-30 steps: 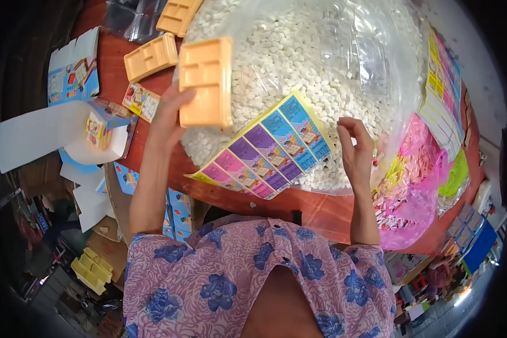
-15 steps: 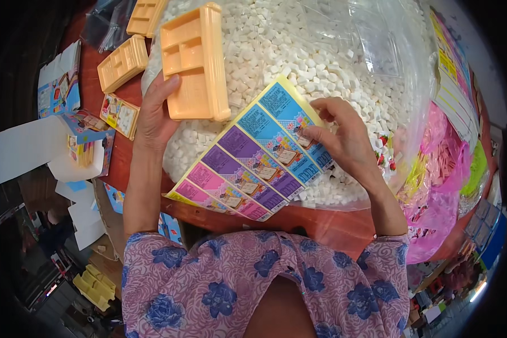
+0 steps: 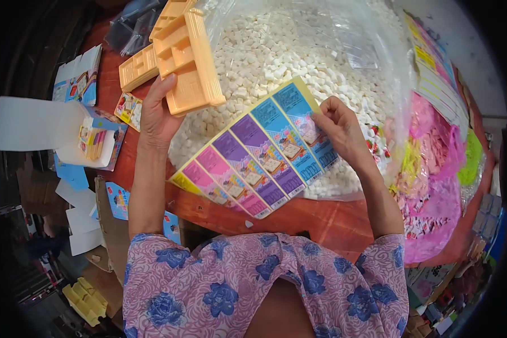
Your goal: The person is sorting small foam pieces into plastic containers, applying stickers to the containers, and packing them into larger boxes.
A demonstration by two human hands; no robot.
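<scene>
My left hand (image 3: 159, 110) is closed on the lower left side of a stack of light orange compartment trays (image 3: 187, 62), held tilted with the hollows facing left. A sheet of labels (image 3: 259, 149) in blue, purple, pink and yellow hangs slanted in front of me. At its upper right edge, by the blue labels, the thumb and fingers of my right hand (image 3: 343, 129) are pinched together on it. Whether a single label is lifting there I cannot make out. Behind the sheet spreads a big clear plastic bag (image 3: 372, 34) full of small white marshmallow-like pieces (image 3: 248, 62).
More orange trays (image 3: 138, 67) lie beyond my left hand, near a small filled tray (image 3: 128, 111). An open box (image 3: 98, 149) stands at the left. On the right are a pink bag (image 3: 434, 197), a green bag (image 3: 471, 160) and stacked printed sheets (image 3: 439, 73) on the red table (image 3: 332, 225).
The fingers of my right hand have closed from a looser spread into a pinch at the sheet's edge. The trays in my left hand have tilted and shifted slightly left.
</scene>
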